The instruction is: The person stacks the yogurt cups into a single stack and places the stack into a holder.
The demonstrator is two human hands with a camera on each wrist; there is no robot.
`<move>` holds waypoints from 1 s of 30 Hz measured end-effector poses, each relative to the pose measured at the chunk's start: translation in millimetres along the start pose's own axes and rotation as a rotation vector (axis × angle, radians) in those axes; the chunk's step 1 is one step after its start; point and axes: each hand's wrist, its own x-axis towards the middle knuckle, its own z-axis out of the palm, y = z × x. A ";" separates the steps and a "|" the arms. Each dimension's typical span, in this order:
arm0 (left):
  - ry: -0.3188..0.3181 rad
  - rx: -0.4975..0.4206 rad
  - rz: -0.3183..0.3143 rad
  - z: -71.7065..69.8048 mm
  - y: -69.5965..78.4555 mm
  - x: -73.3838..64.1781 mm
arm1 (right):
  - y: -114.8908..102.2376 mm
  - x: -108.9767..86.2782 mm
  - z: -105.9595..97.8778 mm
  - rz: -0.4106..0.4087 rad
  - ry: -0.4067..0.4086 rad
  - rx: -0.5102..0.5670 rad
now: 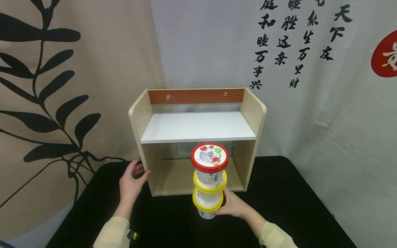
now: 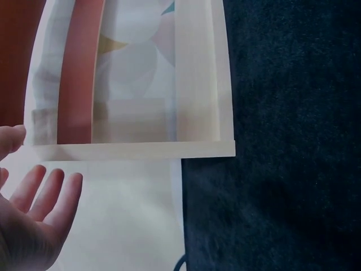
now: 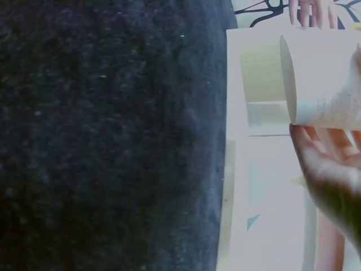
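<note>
Three white paper tubs stand in a stack in front of a small wooden shelf unit. The top tub has a red lid with a strawberry print; the middle tub and the bottom tub have yellow lids. My right hand grips the bottom tub from the right, and the right wrist view shows that tub's base held off the black tabletop. My left hand is at the unit's left side panel, thumb and fingers spread on either side of its edge.
The unit has a white upper shelf, a wooden lower floor and a brown back rail. It stands on a table with a black cloth. Printed curtains hang behind, one with dark leaves.
</note>
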 end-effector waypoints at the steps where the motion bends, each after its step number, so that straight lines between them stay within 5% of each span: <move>1: 0.002 -0.002 0.001 0.1 0.2 0.1 | -1.8 0.3 -0.5 -0.001 0.000 -0.003; 30: 0.075 -0.003 0.045 5.1 4.2 4.0 | -56.3 16.6 -20.7 -0.147 0.042 -0.165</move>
